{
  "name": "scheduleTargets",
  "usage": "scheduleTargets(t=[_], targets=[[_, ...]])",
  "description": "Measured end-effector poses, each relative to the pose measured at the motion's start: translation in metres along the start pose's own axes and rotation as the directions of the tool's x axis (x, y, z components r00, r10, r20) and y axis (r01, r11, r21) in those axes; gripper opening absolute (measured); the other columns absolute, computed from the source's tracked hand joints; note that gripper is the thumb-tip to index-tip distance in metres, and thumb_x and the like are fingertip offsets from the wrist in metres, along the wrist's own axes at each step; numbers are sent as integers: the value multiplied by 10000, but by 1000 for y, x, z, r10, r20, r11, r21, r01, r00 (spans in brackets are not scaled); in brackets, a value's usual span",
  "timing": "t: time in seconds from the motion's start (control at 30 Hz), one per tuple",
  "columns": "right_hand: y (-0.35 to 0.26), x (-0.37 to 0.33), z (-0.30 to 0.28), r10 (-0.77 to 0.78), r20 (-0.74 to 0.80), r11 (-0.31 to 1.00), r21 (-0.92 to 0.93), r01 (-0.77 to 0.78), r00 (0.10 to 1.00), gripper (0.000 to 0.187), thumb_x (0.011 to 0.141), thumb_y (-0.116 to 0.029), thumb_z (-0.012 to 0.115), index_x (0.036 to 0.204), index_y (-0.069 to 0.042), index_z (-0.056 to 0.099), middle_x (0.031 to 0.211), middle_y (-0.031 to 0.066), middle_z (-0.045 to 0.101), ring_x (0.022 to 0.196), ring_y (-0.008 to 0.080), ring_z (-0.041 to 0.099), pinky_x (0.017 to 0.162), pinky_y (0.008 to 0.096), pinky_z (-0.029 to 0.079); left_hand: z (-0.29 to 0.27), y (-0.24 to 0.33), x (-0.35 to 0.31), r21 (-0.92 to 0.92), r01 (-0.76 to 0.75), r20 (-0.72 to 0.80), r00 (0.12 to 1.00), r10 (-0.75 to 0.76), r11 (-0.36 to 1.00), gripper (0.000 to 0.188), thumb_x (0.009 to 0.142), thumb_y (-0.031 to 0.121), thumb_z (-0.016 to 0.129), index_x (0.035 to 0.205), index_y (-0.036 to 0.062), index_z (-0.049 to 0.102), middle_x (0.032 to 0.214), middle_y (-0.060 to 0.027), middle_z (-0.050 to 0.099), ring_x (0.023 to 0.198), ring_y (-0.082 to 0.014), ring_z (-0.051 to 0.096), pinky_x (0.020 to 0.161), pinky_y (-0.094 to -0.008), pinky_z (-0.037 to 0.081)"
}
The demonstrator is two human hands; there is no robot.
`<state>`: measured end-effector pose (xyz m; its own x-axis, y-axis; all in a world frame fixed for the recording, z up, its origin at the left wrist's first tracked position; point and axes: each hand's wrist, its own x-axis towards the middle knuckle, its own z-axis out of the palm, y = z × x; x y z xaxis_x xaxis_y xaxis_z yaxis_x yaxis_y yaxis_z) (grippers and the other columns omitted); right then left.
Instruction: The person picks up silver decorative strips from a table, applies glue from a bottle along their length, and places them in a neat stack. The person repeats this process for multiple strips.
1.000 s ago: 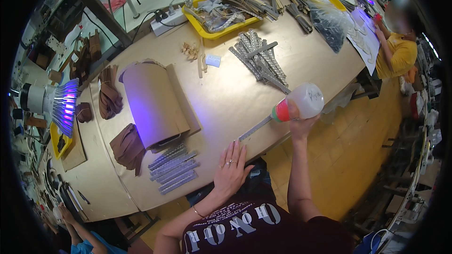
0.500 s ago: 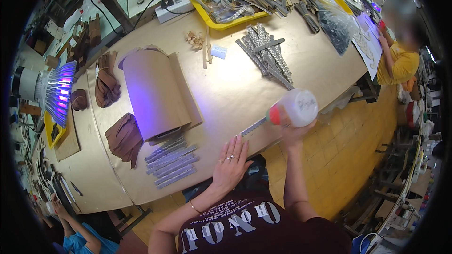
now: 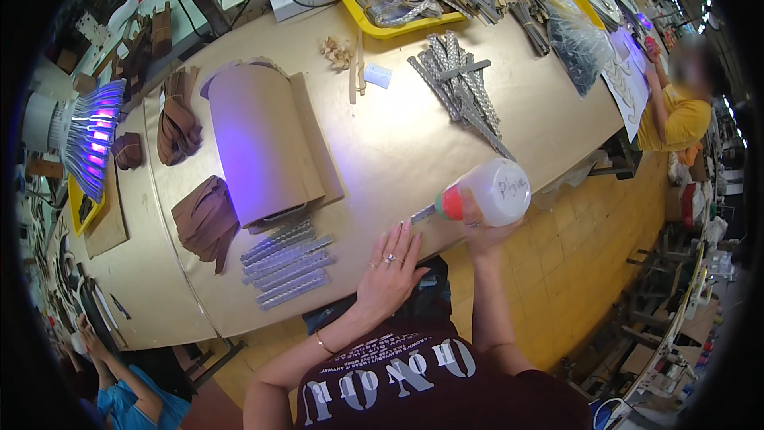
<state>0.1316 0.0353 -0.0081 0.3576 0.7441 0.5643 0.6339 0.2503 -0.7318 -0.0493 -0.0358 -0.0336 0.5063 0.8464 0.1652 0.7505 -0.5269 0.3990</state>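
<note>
My right hand is wrapped around a translucent white squeeze bottle with a red and green cap. The bottle is tipped on its side, its cap end pointing left over a narrow grey braided strip near the table's front edge. My left hand lies flat with fingers stretched, its fingertips at the strip's left end. Left of that hand, several similar grey braided strips lie side by side in a row. Further back sits a loose pile of grey braided strips.
A large brown roll stands beside brown strap bundles. At the back are a yellow tray, a power strip and a plastic bag. A lamp glows at left. Co-workers sit at far right and lower left.
My right hand has brought the bottle left along the strip, its cap now nearer my left fingertips. The left hand stays on the strip's end. The view has shifted slightly.
</note>
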Motion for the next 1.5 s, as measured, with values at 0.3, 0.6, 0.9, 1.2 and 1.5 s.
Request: scheduleTargets(t=[0.3,0.6,0.9,1.2,1.5], targets=[[-2,-10,5,-38,30,999,30,37,999,785,554,-240,916,1142,46,481,1011,107,578,845,183,617,718,315,522,-6,-4,-6,0,118,-6,993,-118,993,719,852,425,632,1353,-56,445,1446,-210,392,1357,-323,367,1131,-455,251],[-23,-36,17,-183,108,981,89,174,977,826,540,-305,910,1166,56,509,1049,157,575,848,250,643,720,332,537,1,-3,-5,131,104,-23,995,-101,986,733,827,452,640,1342,-41,469,1446,-186,400,1361,-299,363,1135,-436,256],[40,22,-11,118,-395,991,110,-81,911,649,755,-335,774,1211,27,487,1101,164,574,981,259,606,799,395,529,-8,-2,-2,7,116,-48,992,-115,993,669,829,389,672,1304,-47,494,1407,-199,442,1321,-329,408,1099,-440,286],[103,44,-36,619,203,89,942,-325,759,552,872,-509,568,1107,-10,548,903,94,629,769,221,627,686,348,546,-11,-11,37,-80,101,-141,984,-112,992,395,837,203,631,1165,-13,589,1309,-215,508,1167,-324,519,976,-445,399],[107,49,-41,614,235,125,914,-387,753,590,861,-511,577,1130,12,529,915,132,618,794,257,622,680,358,548,-18,-14,20,63,-70,-170,982,80,996,230,789,118,623,973,-19,640,1152,-157,605,1093,-272,574,896,-402,461]])
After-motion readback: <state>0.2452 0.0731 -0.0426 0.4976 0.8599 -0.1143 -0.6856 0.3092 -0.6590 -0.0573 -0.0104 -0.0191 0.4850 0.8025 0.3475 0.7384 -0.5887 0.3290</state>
